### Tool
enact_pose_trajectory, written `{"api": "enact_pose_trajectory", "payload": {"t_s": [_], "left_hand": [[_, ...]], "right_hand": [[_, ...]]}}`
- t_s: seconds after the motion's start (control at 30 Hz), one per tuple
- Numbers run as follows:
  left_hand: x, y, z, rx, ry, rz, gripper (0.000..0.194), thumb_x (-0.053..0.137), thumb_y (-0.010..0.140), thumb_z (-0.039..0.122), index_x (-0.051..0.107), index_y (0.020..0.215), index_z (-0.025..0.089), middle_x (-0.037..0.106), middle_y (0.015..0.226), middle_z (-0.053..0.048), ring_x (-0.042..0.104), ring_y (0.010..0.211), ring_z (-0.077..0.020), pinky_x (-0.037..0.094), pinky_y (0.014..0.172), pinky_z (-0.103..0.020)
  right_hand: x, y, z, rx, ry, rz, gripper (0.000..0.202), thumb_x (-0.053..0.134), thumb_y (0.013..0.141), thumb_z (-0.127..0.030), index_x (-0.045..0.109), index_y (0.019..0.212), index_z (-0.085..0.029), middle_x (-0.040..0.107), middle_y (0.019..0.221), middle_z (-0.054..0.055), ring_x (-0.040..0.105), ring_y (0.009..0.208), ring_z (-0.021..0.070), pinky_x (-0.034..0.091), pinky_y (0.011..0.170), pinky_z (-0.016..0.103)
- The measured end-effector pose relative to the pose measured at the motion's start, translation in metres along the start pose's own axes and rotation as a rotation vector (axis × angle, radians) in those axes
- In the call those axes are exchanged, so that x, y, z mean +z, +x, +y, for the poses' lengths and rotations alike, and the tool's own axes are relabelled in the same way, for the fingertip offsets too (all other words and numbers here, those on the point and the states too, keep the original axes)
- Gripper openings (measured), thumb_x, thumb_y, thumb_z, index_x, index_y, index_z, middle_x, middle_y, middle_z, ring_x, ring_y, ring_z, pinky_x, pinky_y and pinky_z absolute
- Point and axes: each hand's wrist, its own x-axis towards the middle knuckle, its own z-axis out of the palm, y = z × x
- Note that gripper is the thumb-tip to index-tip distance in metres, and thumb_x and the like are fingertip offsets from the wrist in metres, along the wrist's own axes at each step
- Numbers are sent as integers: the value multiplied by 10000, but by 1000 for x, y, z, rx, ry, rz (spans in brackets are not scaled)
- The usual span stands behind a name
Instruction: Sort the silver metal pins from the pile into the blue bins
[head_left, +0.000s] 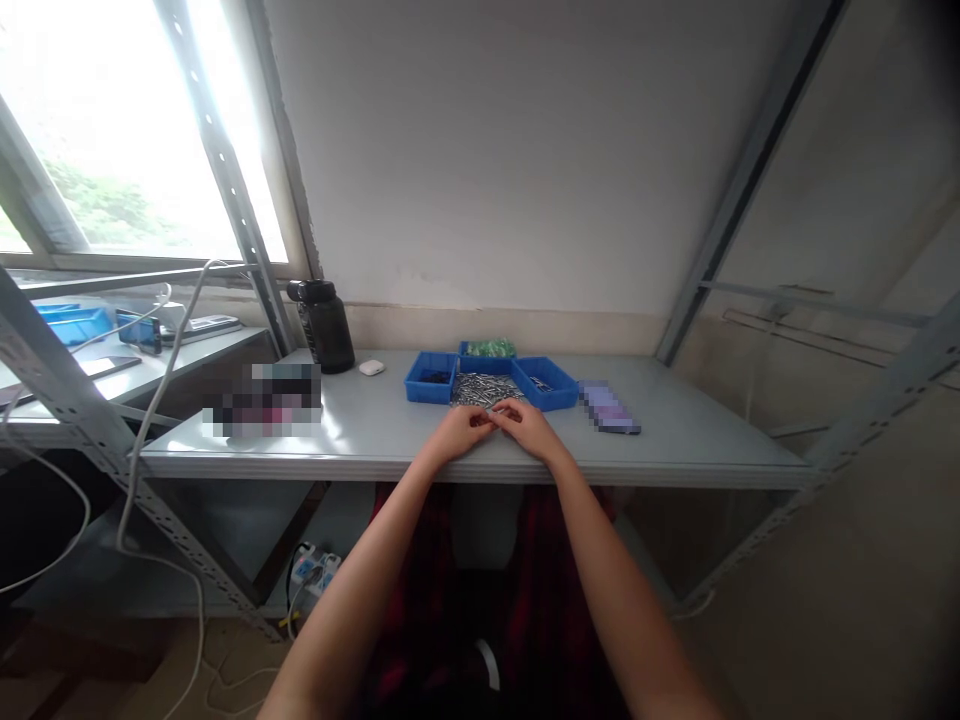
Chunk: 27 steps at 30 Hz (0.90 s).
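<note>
My left hand (461, 432) and my right hand (528, 428) meet at the near side of a pile of thin silvery metal pieces (487, 387), which look like screws or pins. The fingers of both are closed in a pinch, their tips almost touching. Whatever is between them is too small to make out. Left of the pile stands a blue bin (431, 378) with dark small parts inside. To the right, another blue bin (553, 390) holds a few small metal pieces. Behind the pile, a third blue bin (463, 350) contains green material (491, 348).
A phone (609, 408) lies right of the bins on the grey table (697, 420). At the left are a dark bottle (326, 328), a small white case (371, 367) and a blurred-out object (266, 402). Metal posts frame both sides, and a white cable (139, 440) hangs at the left.
</note>
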Motion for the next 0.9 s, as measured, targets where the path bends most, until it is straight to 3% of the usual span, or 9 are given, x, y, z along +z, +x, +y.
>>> {"api": "enact_pose_trajectory", "payload": {"t_s": [0.27,0.47,0.6,0.77,0.9], "left_hand": [[-1,1,-2,-8,-36,54,305,548,826,414,691,808,145,677,771,-37,575,733,-176,396,664,-265],[0,2,-3,-9,-29,94,316,551,822,430,687,816,144,673,781,-42,566,740,-178,397,672,-268],[-1,3,-3,-8,-50,97,290,557,821,408,675,792,144,658,760,-31,557,727,-168,391,671,-263],[-2,2,-1,-13,-24,76,266,559,817,378,677,793,141,666,767,-35,564,723,-167,395,669,-264],[0,1,0,-5,32,55,195,550,791,280,684,824,142,674,778,-37,574,733,-173,389,656,-262]], "right_hand": [[0,1,5,50,33,43,287,542,824,-371,595,1037,-186,631,714,2,606,701,173,462,687,303],[0,2,7,5,6,-11,290,576,795,-347,603,1036,-188,660,821,23,607,765,171,459,699,292],[0,2,7,-8,-5,-41,294,585,797,-374,611,1025,-190,652,801,17,602,753,170,460,695,294],[0,1,3,29,37,25,279,519,848,-398,613,1010,-192,649,792,18,603,707,163,471,703,308],[0,0,0,11,26,16,344,601,808,-465,613,1032,-205,672,845,25,625,776,176,480,734,304]]}}
